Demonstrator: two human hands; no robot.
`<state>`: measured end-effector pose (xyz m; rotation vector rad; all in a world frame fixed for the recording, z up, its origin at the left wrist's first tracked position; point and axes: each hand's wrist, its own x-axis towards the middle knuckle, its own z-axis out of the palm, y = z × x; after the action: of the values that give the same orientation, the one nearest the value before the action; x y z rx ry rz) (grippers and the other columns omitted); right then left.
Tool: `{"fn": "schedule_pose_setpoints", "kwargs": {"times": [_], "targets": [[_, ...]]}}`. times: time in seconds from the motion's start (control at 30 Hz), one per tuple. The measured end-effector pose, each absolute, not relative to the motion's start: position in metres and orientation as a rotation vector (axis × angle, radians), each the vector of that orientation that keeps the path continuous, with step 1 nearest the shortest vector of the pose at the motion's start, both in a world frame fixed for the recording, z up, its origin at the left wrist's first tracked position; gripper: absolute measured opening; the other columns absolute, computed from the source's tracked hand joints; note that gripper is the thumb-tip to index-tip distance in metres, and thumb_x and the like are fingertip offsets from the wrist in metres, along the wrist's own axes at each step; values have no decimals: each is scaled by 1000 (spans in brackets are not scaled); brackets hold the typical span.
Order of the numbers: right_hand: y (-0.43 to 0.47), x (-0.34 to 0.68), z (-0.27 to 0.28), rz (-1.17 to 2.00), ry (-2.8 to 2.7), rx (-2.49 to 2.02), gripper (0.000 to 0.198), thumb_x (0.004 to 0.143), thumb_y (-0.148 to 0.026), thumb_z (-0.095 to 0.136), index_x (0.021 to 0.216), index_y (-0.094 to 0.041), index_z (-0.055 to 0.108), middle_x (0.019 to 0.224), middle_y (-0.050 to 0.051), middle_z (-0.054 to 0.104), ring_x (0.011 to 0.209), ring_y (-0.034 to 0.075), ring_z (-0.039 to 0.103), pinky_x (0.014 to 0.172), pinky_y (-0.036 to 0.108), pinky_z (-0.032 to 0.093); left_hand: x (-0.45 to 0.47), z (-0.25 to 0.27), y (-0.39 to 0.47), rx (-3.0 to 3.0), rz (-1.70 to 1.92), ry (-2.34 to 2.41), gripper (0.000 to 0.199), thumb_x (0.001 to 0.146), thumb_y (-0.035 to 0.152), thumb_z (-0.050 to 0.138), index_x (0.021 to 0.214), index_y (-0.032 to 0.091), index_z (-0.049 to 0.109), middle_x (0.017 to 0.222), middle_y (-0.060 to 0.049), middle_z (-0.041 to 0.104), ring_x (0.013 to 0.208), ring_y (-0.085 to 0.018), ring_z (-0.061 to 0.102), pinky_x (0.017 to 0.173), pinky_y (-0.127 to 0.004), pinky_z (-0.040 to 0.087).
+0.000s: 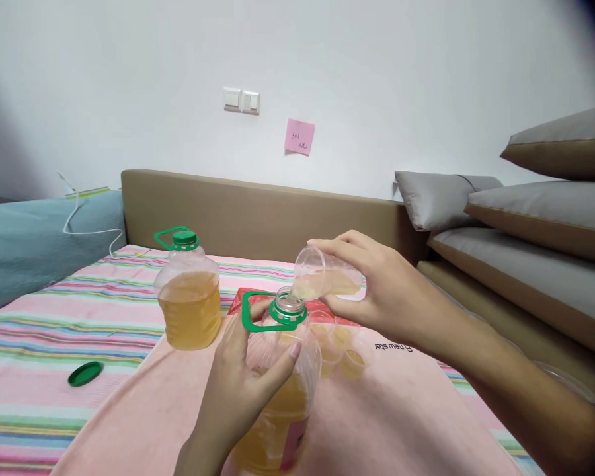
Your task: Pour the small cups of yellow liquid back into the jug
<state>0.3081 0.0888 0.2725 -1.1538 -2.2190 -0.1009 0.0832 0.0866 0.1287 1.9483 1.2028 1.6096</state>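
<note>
In the middle stands a large clear plastic bottle [310,370] of amber liquid, its mouth uncapped and a green ring handle [246,314] round the neck. My left hand [242,377] is wrapped about its upper part, below the neck. Above it my right hand [361,271] grips a clear plastic cup [310,264] tipped to the left, with its rim at the bottle's mouth. Pale amber liquid lies along the cup's lower side. Behind the bottle, several clear cups [353,363] with some amber liquid stand together, partly hidden.
Another bottle [193,317] with a green cap stands at the left. A loose green cap [86,374] lies on the striped sheet [24,350]. Red plastic [238,299] shows behind the cups. Grey cushions [535,218] are stacked at the right. A pink cloth [401,410] lies underneath.
</note>
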Motion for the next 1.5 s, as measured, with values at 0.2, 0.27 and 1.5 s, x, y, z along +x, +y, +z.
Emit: {"fn": "schedule_pose_setpoints", "kwargs": {"times": [0.2, 0.27, 1.5], "targets": [[86, 305, 278, -146, -2271, -1164, 69, 85, -7, 77, 152, -22, 66, 124, 5, 67, 106, 22, 68, 88, 39, 56, 83, 131, 87, 1978, 1621, 1177, 44, 99, 44, 76, 140, 36, 62, 142, 0, 72, 136, -28, 66, 115, -45, 52], [86, 304, 281, -141, -2294, -1170, 66, 88, -10, 78, 152, -21, 66, 126, 6, 67, 107, 23, 67, 89, 41, 56, 84, 131, 87, 1973, 1621, 1180, 44, 98, 44, 77, 139, 35, 63, 142, -2, 71, 138, -29, 64, 116, -47, 51], [80, 292, 292, -377, -2418, -1051, 51, 94, -5, 69, 142, -20, 70, 124, 11, 68, 108, 26, 64, 92, 44, 56, 81, 130, 87, 2001, 1582, 1206, 47, 99, 45, 76, 142, 33, 62, 144, -4, 72, 136, -32, 67, 115, -50, 53]]}}
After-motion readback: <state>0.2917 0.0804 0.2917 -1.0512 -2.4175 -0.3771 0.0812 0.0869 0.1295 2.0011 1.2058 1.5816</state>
